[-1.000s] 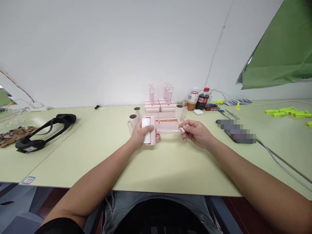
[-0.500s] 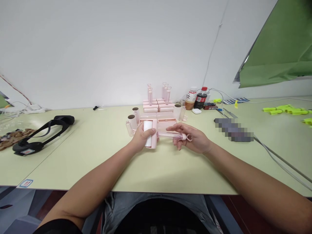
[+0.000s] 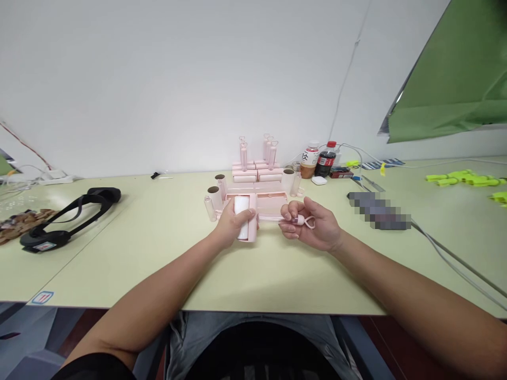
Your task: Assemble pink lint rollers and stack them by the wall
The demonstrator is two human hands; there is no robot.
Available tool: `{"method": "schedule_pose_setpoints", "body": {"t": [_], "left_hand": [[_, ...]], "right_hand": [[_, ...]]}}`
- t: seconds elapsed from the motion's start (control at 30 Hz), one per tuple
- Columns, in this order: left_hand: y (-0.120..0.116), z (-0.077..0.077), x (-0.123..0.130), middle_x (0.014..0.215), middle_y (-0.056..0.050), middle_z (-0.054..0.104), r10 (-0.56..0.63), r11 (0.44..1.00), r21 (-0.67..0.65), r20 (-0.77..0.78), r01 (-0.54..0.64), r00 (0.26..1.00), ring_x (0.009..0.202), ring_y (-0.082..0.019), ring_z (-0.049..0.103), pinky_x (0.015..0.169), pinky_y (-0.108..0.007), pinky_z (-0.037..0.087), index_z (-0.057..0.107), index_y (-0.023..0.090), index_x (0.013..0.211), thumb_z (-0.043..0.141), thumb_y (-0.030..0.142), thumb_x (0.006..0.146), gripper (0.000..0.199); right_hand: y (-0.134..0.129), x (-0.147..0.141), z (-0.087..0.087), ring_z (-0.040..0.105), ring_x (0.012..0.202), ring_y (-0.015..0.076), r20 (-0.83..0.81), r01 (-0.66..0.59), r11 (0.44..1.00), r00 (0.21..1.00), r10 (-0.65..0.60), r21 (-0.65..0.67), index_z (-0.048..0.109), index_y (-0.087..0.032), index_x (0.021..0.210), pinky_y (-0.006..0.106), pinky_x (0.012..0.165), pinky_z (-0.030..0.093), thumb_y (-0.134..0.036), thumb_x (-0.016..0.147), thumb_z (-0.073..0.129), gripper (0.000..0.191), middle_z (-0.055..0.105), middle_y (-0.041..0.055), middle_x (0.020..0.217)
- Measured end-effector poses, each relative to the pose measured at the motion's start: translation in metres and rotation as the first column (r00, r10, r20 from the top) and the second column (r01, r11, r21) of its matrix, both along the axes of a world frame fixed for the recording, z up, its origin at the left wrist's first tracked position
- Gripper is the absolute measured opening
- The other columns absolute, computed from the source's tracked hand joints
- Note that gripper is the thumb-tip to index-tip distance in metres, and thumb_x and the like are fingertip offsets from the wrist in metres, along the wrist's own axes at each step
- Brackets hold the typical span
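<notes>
Pink roller [image 3: 252, 229] fills our clasped left hand [image 3: 229, 224]. Right hand [image 3: 315, 226] grips its handle [image 3: 270, 218], parallel to the bench's near edge [image 3: 285, 309].

The pink lint roller [image 3: 252, 224], white roll [image 3: 241, 204] exposed, is held over the tabletop [image 3: 237, 279] back from its front edge, clear handle [image 3: 269, 218] sticking out roughly parallel to that edge, ending in a pink looped cap [image 3: 300, 220].

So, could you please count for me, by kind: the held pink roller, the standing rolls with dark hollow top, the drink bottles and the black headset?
Held pink roller: 1
Standing rolls: 3 visible
Drink bottles: 2
Black headset: 1
Total: 7
</notes>
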State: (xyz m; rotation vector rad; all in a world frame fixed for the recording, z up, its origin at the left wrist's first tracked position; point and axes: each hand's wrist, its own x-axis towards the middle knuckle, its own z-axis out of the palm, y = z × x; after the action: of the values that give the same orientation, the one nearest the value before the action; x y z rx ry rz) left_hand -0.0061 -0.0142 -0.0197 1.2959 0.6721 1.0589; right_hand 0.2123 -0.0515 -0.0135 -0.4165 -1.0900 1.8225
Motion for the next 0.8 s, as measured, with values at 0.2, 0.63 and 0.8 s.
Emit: {"method": "schedule_pose_setpoints", "body": {"t": [0.2,0.63,0.8], "left_hand": [[0.0010,-0.0029,-0.0015,0.076,0.000,0.062,-0.048,0.999,0.017,0.002,0.048,0.999,0.058,-0.018,0.063,0.053,-0.034,0.053,0.041,0.020,0.105,0.070,0.037,0.074,0.045],[0.0011,-0.0035,-0.0018,0.075,0.001,0.061,-0.055,0.998,0.023,-0.019,0.056,0.998,0.057,-0.018,0.062,0.053,-0.034,0.052,0.041,0.021,0.106,0.070,0.037,0.074,0.046],[0.0021,-0.0052,-0.0012,0.076,0.000,0.061,-0.038,0.999,0.003,-0.024,0.038,0.999,0.057,-0.019,0.063,0.053,-0.034,0.053,0.041,0.020,0.108,0.070,0.037,0.073,0.049]], "right_hand": [[-0.0004,0.0030,-0.0001,0.041,0.057,0.0103,-0.002,-0.062,0.998,0.998,0.062,-0.005,0.059,-0.016,0.067,0.023,0.048,0.028,-0.047,0.086,0.059,0.036,0.046,-0.0002,0.076],[0.0001,0.0013,-0.0056,0.034,0.050,0.0103,0.024,-0.027,1.000,0.999,0.027,-0.009,0.044,-0.017,0.057,0.020,0.040,0.025,-0.047,0.088,0.055,0.044,0.041,-0.0006,0.067],[0.0005,0.0005,-0.0063,0.034,0.049,0.0100,-0.001,-0.032,0.999,0.999,0.032,-0.019,0.043,-0.017,0.056,0.020,0.039,0.025,-0.048,0.088,0.054,0.046,0.042,-0.0006,0.065]]}}
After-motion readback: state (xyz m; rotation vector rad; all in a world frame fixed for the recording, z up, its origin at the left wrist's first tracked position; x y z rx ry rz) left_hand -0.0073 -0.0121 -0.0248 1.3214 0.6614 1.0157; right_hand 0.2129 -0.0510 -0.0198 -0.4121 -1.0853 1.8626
